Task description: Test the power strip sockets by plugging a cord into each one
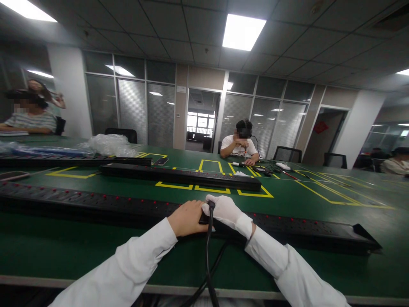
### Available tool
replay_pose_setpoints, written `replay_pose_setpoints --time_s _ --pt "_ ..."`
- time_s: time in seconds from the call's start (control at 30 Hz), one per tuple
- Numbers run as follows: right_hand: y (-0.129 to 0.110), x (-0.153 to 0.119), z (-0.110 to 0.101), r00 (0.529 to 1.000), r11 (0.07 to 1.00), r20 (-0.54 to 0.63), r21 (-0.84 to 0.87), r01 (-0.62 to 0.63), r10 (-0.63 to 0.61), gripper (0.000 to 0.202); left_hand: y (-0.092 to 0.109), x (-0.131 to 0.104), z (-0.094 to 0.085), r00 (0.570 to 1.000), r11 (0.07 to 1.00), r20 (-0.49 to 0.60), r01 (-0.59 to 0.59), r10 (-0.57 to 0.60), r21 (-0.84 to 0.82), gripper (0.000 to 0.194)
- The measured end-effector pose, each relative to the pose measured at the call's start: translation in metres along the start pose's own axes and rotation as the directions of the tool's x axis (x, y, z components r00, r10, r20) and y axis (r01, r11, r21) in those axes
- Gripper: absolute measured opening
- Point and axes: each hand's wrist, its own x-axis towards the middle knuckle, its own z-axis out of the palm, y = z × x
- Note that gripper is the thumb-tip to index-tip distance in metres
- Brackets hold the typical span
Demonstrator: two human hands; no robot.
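"Hands first. What is each holding?"

"My right hand (223,209), in a creased white glove, is closed in a pinch on a black plug (211,205). My bare left hand (186,218) is clasped over the long black strip (96,202), thumb along the near side; my palm hides what lies beneath it."

"Position of the plug?"

"Over the strip, between my two hands. Whether it is seated in a socket I cannot tell. A smooth, round black cable (207,251) hangs from it in a slight curve, down past the near table edge."

"Form of the strip?"

"Straight, narrow, dark-surfaced, laid crosswise before me. Small round red spots (116,198) run along it in a row. The right-hand end finishes in a flared, angular end piece (366,238)."

"Surroundings?"

"A smooth green table (96,247) marked with flat yellow tape (255,194) in angular outlines. Beyond my strip lies a shorter black bar (191,177). Farther left sits a crumpled, translucent heap of plastic film (110,146). Across the table, a person (238,147) in a white top is seated."
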Motion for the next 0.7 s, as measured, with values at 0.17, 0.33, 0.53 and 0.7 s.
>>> replay_pose_setpoints --time_s 0.17,0.33,0.53,0.7 --pt "-0.001 -0.005 0.001 0.994 0.996 -0.089 -0.061 0.059 -0.065 0.025 0.0 -0.001 0.001 1.0 1.0 -0.01 -0.004 0.004 -0.001 0.056" --pt "-0.005 -0.013 -0.004 0.981 0.979 -0.125 -0.157 0.127 -0.148 0.028 0.0 -0.001 0.001 1.0 1.0 -0.017 0.011 -0.01 0.007 0.052" --pt "-0.005 -0.012 -0.005 0.989 0.983 -0.1 -0.16 0.089 -0.105 0.028 0.0 -0.001 0.0 1.0 1.0 -0.003 0.019 -0.019 0.006 0.051" --pt "-0.003 -0.008 -0.001 0.998 0.991 -0.062 -0.134 0.007 -0.015 0.029 0.001 -0.001 -0.002 1.0 1.0 0.0 0.0 0.0 -0.02 0.056"
